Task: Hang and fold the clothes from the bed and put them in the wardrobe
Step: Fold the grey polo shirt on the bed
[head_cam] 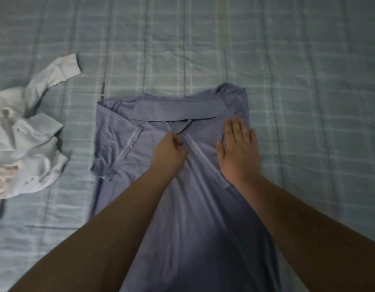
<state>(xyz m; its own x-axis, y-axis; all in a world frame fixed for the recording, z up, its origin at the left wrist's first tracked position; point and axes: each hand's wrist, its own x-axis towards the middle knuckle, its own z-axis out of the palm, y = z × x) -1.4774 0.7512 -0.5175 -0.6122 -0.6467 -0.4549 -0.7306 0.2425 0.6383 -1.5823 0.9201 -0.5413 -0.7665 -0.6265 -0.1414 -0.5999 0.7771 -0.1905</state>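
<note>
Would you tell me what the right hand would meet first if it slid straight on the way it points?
The right hand lies flat on the blue garment; straight ahead it would likely meet the garment's bunched top fold, then bedsheet.

Here's the blue top (193, 218), flat on the bed (308, 102), neck away from me, both pale-edged sleeves folded in across its chest. My left grip (169, 152) pinches it at the neck, and my right grip (238, 150) presses flat on it. Well off to the left the white shirt (28, 144) sits crumpled, one sleeve stretched away.
</note>
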